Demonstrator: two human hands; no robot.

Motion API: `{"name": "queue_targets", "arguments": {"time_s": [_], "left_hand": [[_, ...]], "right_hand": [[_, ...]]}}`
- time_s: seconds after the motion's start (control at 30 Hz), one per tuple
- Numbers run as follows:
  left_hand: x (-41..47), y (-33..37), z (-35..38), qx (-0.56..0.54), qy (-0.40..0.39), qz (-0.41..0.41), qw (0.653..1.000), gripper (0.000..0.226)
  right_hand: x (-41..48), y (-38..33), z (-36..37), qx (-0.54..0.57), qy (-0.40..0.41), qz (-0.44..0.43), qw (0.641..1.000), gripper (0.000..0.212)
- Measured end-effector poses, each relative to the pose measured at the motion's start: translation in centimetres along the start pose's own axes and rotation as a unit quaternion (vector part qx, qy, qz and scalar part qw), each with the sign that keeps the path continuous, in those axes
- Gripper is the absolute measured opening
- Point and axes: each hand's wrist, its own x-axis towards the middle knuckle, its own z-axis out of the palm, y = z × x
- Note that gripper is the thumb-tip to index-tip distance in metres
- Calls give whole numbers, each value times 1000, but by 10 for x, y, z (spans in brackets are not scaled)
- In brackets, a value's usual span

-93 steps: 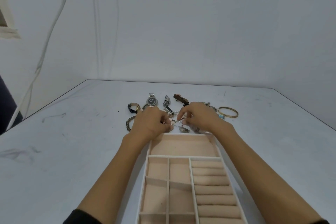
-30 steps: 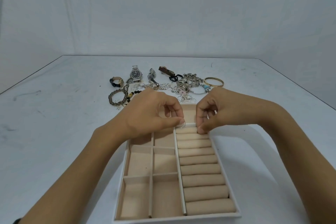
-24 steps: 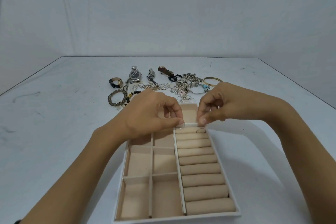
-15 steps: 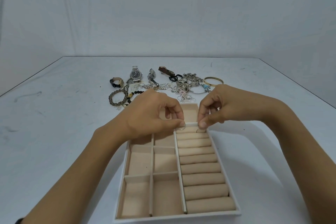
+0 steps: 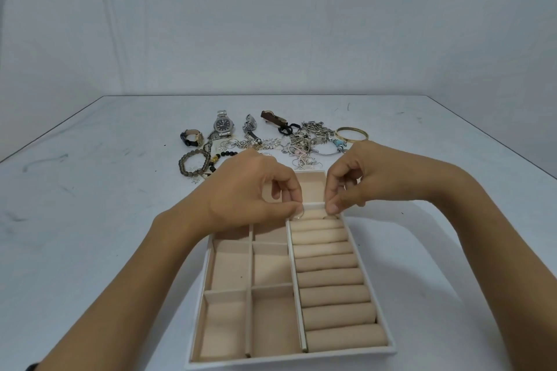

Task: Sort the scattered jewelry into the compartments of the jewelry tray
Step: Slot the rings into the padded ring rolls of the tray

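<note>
The left hand (image 5: 247, 190) pinches a thin ring (image 5: 299, 214) over the top ring rolls (image 5: 331, 277) of the jewelry tray (image 5: 289, 364). The right hand (image 5: 370, 178) curls its fingers (image 5: 333, 190) at a second ring (image 5: 327, 216) there; whether it grips is unclear. The next move is likely to press the thin ring into a slot. The jewelry pile (image 5: 301, 141) waits on the worktop (image 5: 90, 190).

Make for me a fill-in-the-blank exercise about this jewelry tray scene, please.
1. The left hand pinches a thin ___ over the tray.
2. The padded rolls fill the tray's ___ side.
3. The gold bangle lies on the ___, beyond the tray.
4. The right hand works at the tray's ___ end.
Missing words: ring; right; table; far.
</note>
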Motion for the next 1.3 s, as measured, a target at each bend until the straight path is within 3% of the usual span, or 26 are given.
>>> {"name": "queue_targets", "arguments": {"time_s": [0.13,0.23,0.4,0.73,1.3], "left_hand": [[-1,2,-1,31,0,19,999,9],[-2,4,0,46,1,29,999,7],[-2,5,-1,49,-3,46,998,7],[-2,-2,2,-4,-41,28,999,17],[-4,-3,2,-29,-42,13,999,9]], "right_hand": [[-4,12,-2,24,123,21,992,13],[-8,30,13,-37,182,54,981,19],[-22,47,49,-147,99,115,977,52],[-25,47,63,-200,118,117,965,52],[-23,48,63,-200,124,113,965,52]]}}
